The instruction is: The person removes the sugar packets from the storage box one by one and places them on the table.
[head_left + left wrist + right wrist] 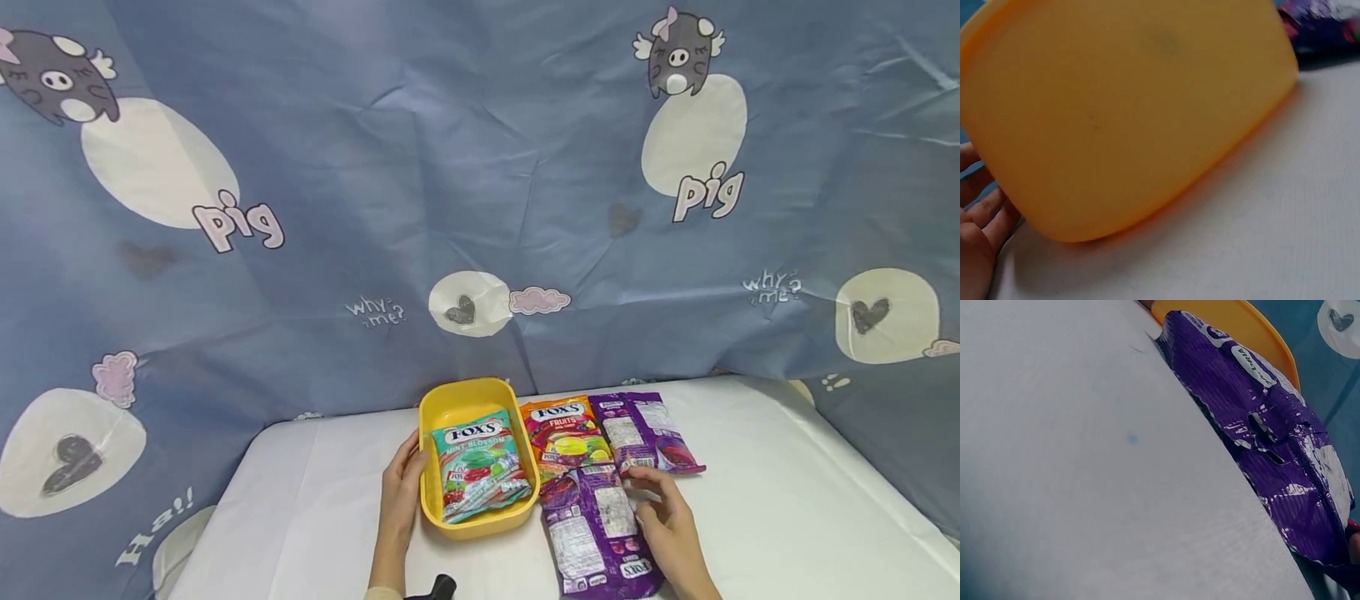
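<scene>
A yellow plastic tray [480, 527] stands on the white-covered table, holding a teal Fox's mint candy bag [480, 467]. My left hand [400, 487] rests against the tray's left side, its fingers along the outer wall. In the left wrist view the tray's wall [1129, 125] fills much of the picture, with the fingertips touching its edge. My right hand [667, 525] holds the right edge of the front purple candy bag [600, 537], fingers bent at its upper right corner. Only a fingertip shows at that bag [1254, 425] in the right wrist view.
Behind the front purple bag lie an orange Fox's fruits bag [562, 427] and another purple bag [652, 429], close to the tray's right side. A blue printed cloth [480, 208] hangs behind the table. A black rounded object [442, 587] shows at the bottom edge.
</scene>
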The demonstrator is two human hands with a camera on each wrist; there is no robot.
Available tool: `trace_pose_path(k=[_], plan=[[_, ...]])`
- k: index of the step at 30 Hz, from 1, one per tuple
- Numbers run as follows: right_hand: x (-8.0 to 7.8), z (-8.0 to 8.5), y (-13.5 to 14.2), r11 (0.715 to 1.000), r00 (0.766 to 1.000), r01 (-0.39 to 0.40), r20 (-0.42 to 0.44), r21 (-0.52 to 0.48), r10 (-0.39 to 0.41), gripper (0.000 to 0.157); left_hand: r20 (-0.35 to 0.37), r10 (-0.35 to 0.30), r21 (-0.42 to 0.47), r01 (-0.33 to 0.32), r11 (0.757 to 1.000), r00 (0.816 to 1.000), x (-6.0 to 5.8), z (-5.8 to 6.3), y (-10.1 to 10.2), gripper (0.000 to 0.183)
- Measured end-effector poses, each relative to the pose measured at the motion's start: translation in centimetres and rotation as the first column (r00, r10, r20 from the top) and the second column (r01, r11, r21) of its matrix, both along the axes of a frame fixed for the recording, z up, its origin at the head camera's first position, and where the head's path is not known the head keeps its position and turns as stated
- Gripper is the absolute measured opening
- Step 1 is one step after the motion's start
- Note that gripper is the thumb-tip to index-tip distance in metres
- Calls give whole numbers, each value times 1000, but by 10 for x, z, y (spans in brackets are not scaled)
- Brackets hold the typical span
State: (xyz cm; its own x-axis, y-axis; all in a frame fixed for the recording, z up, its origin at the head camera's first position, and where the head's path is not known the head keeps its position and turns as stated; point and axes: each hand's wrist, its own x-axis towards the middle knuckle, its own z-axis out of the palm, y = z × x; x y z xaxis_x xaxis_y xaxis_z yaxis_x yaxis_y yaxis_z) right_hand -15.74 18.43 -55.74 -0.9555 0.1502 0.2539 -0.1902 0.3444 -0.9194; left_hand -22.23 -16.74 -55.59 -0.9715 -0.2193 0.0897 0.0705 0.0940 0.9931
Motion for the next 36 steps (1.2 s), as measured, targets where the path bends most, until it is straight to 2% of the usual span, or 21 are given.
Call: trace_pose_path(k=[5, 9, 12, 19, 23, 25, 26, 32, 36], plan=[[-6, 18, 0, 989, 986, -117, -130, -88, 105, 44, -26, -19, 11, 19, 1000, 999, 2, 4, -3, 42], [-15, 32, -4, 950, 968, -235, -140, -204, 210, 44, -42, 1, 10, -1, 1000, 999, -2, 8, -5, 41], [-21, 38, -12, 921, 968, -247, -122, -301, 219, 44, -48, 21, 3, -21, 1000, 999, -3, 10, -7, 40], [-26, 45, -27, 915, 961, -274, -111, -296, 252, 39, 2, -12, 0, 12, 1000, 1000, 1, 8, -4, 40], [-22, 45, -44, 922, 968, -250, -70, -297, 240, 38, 20, -24, 4, 24, 1000, 1000, 4, 5, -4, 40], [-19, 45, -53, 914, 967, -253, -55, -317, 249, 41, 30, -24, 4, 24, 1000, 999, 5, 4, -5, 40], [-17, 44, -58, 906, 963, -268, -55, -329, 265, 42, 28, -19, 0, 19, 1000, 999, 4, 1, -6, 39], [-16, 54, -78, 847, 918, -381, -43, -370, 394, 45, 27, -13, 3, 13, 1000, 1000, 5, 0, -6, 40], [-15, 64, -91, 832, 896, -418, -16, -366, 443, 48, 34, -25, 11, 25, 1000, 999, 6, 0, -7, 42]])
